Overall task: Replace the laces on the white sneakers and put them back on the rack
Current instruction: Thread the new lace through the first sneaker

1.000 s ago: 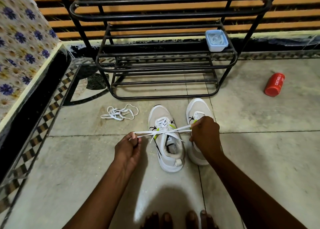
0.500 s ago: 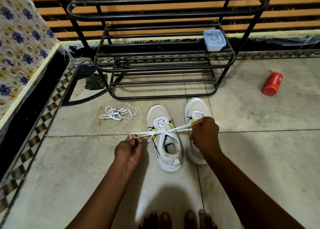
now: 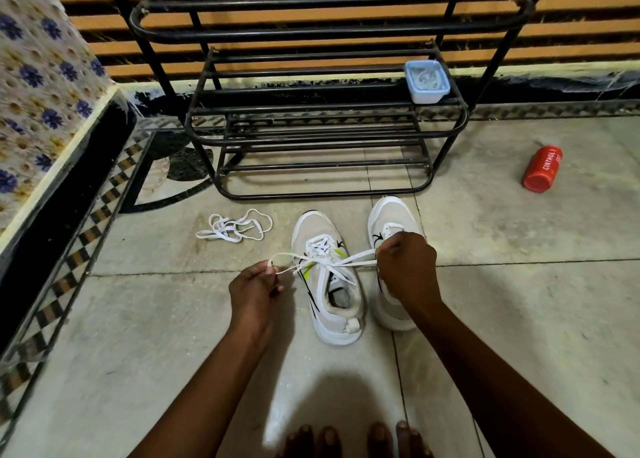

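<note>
White mesh sneakers (image 3: 329, 284): left one laced, both hands (image 3: 254, 288) (image 3: 407, 267) pinching lace ends (image 3: 356, 258); knot and black metal rack (image 3: 325, 125) placement outstanding.

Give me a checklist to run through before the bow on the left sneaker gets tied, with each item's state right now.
1. Left hand pinches one lace end: ok.
2. Right hand grips the other lace end: ok.
3. Lace pulled taut across the left sneaker: ok.
4. Lace threaded through every eyelet: cannot tell, too small.
5. Right sneaker laced: cannot tell, the right hand covers it.
6. Rack shelf has room for the pair: ok, only a small blue container sits at its right end.
</note>
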`<action>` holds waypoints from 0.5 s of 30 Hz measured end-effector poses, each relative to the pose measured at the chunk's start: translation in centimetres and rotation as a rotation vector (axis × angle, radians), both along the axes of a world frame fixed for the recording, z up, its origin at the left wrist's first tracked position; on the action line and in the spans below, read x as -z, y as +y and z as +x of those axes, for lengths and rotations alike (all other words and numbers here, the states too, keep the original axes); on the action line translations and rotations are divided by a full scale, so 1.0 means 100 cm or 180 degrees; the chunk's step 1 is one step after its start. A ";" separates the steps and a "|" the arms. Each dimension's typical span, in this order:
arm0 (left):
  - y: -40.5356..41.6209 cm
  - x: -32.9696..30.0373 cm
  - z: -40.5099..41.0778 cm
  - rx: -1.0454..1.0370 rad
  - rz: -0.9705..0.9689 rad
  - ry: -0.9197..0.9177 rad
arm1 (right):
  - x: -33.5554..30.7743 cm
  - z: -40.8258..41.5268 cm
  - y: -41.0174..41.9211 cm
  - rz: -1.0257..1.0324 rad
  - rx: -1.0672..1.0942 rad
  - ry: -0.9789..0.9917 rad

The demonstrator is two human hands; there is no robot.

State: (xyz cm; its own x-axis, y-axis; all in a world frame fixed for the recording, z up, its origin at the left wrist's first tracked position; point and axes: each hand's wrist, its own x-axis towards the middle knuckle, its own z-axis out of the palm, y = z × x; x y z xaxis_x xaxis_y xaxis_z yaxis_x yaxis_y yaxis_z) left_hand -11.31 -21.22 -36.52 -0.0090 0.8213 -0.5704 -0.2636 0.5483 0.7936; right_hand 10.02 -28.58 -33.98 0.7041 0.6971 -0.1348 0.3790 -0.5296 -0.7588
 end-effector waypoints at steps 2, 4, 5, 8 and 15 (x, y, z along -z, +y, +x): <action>-0.010 0.000 0.003 0.0520 0.0333 0.0344 | -0.001 -0.003 -0.003 0.0002 -0.0404 -0.0437; -0.021 0.004 0.007 0.1089 0.0736 0.0705 | 0.001 -0.011 -0.004 0.0098 -0.0952 -0.0727; -0.025 0.008 0.009 0.1341 0.0942 0.0983 | 0.003 -0.016 -0.004 0.0107 -0.1222 -0.0711; -0.028 0.018 0.011 0.1679 0.1444 0.1686 | 0.008 -0.025 0.000 -0.0172 -0.1679 -0.0491; -0.011 0.012 0.010 0.1796 0.1447 0.1721 | 0.017 -0.027 0.009 -0.0326 -0.1730 -0.0547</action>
State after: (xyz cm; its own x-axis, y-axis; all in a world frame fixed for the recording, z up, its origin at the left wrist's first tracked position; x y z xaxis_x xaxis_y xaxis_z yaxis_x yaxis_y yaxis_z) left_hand -10.27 -22.37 -37.75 0.2908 0.9300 -0.2248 0.4214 0.0865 0.9027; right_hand 7.33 -27.68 -35.64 0.2665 0.9542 -0.1361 0.7305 -0.2921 -0.6173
